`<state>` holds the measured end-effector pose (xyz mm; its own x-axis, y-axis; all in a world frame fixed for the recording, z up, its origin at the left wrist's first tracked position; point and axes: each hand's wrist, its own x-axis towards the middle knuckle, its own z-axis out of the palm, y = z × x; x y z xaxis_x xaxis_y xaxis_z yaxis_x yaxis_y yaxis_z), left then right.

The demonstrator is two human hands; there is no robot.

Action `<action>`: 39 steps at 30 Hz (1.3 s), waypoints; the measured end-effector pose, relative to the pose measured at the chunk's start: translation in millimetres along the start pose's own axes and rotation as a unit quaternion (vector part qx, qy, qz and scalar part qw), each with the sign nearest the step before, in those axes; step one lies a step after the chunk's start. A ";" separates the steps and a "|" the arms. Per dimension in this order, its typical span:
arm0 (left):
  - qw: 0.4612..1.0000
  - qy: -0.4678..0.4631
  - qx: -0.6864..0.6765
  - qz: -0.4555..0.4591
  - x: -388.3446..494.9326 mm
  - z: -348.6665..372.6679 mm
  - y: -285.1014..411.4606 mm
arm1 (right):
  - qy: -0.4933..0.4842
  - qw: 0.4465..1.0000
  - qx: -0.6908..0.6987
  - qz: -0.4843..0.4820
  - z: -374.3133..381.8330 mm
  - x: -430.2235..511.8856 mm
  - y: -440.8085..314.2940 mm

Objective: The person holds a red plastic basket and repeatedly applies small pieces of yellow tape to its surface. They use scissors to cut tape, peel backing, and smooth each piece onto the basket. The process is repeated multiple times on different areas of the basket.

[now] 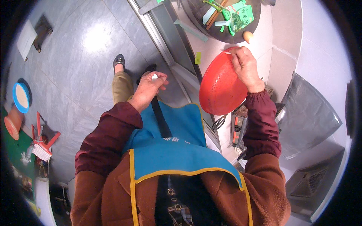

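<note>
My left hand (151,88) is in front of the apron, its fingers closed around a small white piece (154,76). What the piece is cannot be made out. Over the far rim of a red plastic colander (219,84), my right hand (245,67) pinches a thin white piece (227,52) between thumb and fingers. The colander rests on the light counter (208,46), and its perforated wall shows. Beyond it, a brown egg (248,37) lies against the edge of a dark round board (198,26).
On the board are green printed packaging (239,17) and wooden chopsticks (217,14). Black-handled scissors (219,122) lie beside a gas stove (237,127). A range hood (311,180) is at right. A blue-rimmed basin (21,97) and a red-legged stool (42,147) stand at left.
</note>
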<state>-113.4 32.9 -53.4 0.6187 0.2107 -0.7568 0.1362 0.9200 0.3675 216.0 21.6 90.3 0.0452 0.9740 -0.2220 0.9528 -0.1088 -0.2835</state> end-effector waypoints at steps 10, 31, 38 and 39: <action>0.971 -0.081 0.052 0.220 -21.7 64.1 70.2 | 0.045 0.802 0.538 0.257 0.2 -10.0 -77.9; 0.885 -0.244 -0.222 0.327 -85.6 30.3 134.5 | 0.151 0.720 0.677 -0.003 17.0 9.1 -217.5; 0.878 -0.281 -0.214 0.324 -81.6 25.9 127.2 | 0.227 0.893 0.363 -0.139 5.3 -0.8 -198.2; 0.889 -0.257 -0.202 0.320 -83.6 30.8 128.7 | 0.232 0.914 0.298 -0.151 0.5 -0.3 -195.5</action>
<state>-123.7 123.5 73.8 0.7551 0.6511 -0.0771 -0.5965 0.7311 0.3312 29.5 42.4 145.3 0.0614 0.9419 0.3302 0.6167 0.2243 -0.7545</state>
